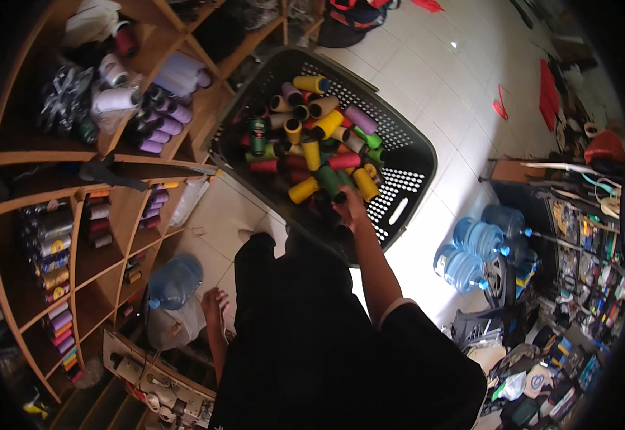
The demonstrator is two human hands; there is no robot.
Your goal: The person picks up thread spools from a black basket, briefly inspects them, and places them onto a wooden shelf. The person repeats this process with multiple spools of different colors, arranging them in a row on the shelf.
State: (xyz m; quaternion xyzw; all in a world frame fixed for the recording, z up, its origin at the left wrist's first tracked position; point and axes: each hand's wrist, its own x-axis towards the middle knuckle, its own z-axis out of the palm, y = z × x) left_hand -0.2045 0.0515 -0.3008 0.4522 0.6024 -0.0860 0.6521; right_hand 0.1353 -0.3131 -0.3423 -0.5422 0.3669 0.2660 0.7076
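A dark plastic laundry basket with perforated walls holds a heap of thread cones in yellow, green, red, purple and beige. My right hand reaches over its near side, fingers closed around the lower end of a dark green thread cone. Yellow thread cones lie on both sides of that cone, and a red thread cone lies just above it. My left hand hangs low at my left side with fingers loosely bent and apart, nothing visible in it.
Wooden cubby shelves with more thread cones stand along the left. A blue water jug is near my left hand. Several blue water jugs stand on the tiled floor to the right, beside cluttered shelving. A sewing machine is at lower left.
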